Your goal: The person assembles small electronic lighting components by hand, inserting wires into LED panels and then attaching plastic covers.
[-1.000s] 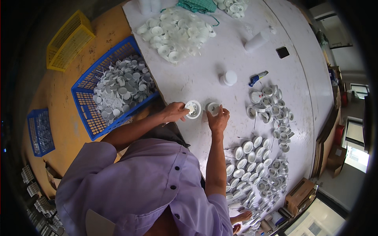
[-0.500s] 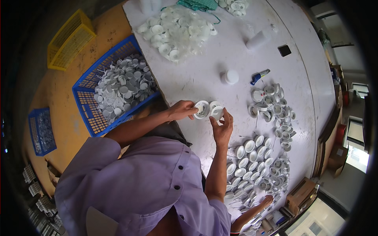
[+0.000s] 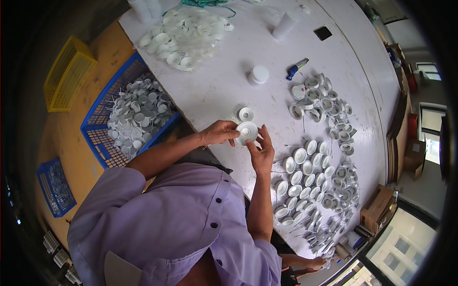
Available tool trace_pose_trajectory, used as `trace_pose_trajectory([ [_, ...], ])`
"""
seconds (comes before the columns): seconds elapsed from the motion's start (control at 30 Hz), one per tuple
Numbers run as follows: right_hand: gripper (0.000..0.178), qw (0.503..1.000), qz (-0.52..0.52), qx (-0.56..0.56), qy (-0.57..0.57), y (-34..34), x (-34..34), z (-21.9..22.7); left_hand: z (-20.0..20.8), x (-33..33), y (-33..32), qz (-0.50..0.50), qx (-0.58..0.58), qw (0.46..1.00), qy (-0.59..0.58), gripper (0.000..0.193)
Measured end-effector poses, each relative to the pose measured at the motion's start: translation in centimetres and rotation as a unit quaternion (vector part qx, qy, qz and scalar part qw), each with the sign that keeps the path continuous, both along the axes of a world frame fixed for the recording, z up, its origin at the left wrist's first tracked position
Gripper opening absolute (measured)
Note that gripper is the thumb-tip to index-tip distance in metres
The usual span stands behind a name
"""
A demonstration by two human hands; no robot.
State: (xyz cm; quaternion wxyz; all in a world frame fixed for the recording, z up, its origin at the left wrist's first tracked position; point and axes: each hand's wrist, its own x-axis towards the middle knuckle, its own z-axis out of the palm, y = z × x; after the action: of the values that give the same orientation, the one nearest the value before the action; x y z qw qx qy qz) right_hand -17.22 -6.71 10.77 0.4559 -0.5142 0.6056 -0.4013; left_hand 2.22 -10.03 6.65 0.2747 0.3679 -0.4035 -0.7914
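Observation:
A white round light housing (image 3: 246,133) is held between my two hands just above the table, its open face turned up and a small round centre showing inside. My left hand (image 3: 223,133) grips its left rim, thumb on top. On the right rim, my right hand (image 3: 262,151) presses with the thumb, its fingers curled along the outer side. Directly beyond it on the table lies a smaller white round cup (image 3: 245,114). Further off stands a round white tub with a lid (image 3: 259,74).
Rows of white light housings (image 3: 307,167) with wires cover the right side. A blue-handled cutter (image 3: 296,69) and black square (image 3: 323,33) lie beyond. Bagged white cups (image 3: 186,38) sit far left. A blue basket (image 3: 95,128) of parts stands left; another person's hand (image 3: 317,263) works lower right.
My hands have come together on one housing; before, the right held a pale translucent disc apart from it. The view has shifted, so the table's things appear further left and higher.

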Motion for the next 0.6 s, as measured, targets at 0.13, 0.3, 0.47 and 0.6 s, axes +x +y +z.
trace_pose_trajectory([
  [0.13, 0.033, 0.991, -0.078, 0.085, -0.065, 0.6, -1.3, -0.9, 1.2, -1.0, 0.0, -0.028, -0.026, 0.999, -0.017, 0.038],
  [0.3, 0.028, 0.991, -0.111, 0.071, -0.036, 1.2, -1.2, -0.9, 1.6, -2.9, 0.3, -0.024, -0.044, 0.998, -0.032, 0.037],
  [0.47, 0.025, 0.988, -0.14, 0.065, -0.017, 1.7, -1.4, -0.9, 0.3, -4.1, 0.6, -0.01, -0.071, 0.996, -0.052, 0.036],
  [0.6, 0.025, 0.984, -0.163, 0.064, -0.022, 2.3, -1.5, -1.3, 0.3, -4.9, 0.6, -0.025, -0.085, 0.989, -0.118, 0.031],
])
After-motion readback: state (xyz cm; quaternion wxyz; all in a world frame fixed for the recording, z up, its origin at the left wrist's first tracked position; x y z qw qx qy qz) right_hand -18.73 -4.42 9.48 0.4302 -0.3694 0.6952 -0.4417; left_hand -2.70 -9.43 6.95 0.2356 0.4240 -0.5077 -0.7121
